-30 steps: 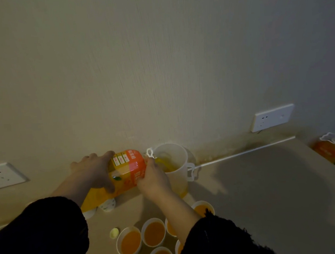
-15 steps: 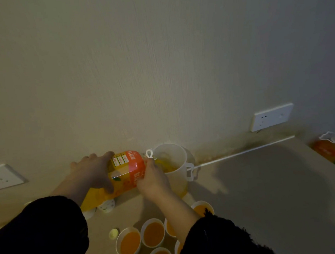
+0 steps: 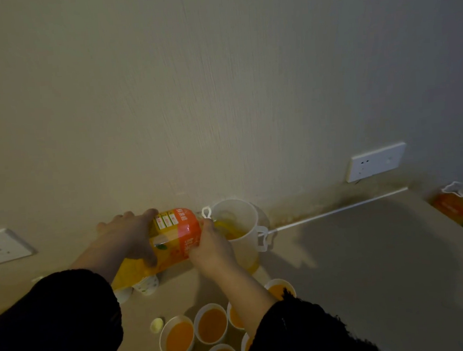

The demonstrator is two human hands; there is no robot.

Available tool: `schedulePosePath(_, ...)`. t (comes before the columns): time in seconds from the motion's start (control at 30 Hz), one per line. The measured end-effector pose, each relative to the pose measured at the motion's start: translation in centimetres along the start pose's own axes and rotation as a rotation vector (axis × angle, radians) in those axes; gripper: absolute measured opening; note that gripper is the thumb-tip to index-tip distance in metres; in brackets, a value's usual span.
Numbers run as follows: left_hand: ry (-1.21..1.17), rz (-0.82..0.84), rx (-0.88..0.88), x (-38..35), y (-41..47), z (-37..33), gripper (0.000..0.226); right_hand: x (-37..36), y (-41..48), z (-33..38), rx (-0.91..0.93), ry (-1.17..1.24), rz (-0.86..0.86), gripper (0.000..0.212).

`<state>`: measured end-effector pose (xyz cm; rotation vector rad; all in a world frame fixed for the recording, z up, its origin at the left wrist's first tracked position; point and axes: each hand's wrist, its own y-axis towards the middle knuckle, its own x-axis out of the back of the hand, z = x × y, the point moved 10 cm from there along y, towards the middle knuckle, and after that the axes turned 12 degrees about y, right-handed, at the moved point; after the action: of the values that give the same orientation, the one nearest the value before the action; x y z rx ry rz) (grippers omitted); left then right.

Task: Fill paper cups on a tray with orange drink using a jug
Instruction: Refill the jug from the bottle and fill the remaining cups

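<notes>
The work is at a refill stage. Both hands hold the orange drink bottle (image 3: 174, 236) tipped on its side, its mouth over the rim of the white jug (image 3: 243, 250), which stands near the back edge of the surface (image 3: 356, 262), just beside the wall. The left grip (image 3: 131, 238) is wrapped round the bottle's body, fingers curled over the label. The right grip (image 3: 212, 250) clasps the neck end, right against the jug's rim. Orange liquid shows in the jug, which looks far from full.

Toward the near edge sit the paper cups (image 3: 209, 306), clustered close together. At least seven show, and each one visible holds orange drink to a fair level. The right sleeve (image 3: 301, 333) covers part of the cluster, so any empty cups there cannot be seen, and no tray can be made out under them in this dim light. A small pale cap (image 3: 157, 325) lies just left of the cups. Two more patterned cups (image 3: 147, 285) stand under the tilted bottle, contents hidden.

A second bottle (image 3: 455, 204) waits at the back right corner.

Judging from this, most pouring looks done. What remains is to top up the jug, then fill whatever cups are unfilled
</notes>
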<state>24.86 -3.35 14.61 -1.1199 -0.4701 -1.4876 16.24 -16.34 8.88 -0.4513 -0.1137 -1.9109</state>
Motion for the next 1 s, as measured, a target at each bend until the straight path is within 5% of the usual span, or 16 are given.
schedulePosePath(1.0, 0.031, 0.005, -0.005, 0.73, -0.55, -0.28, 0.113, 0.11, -0.09, 0.01, -0.008, -0.005, 0.001, 0.054)
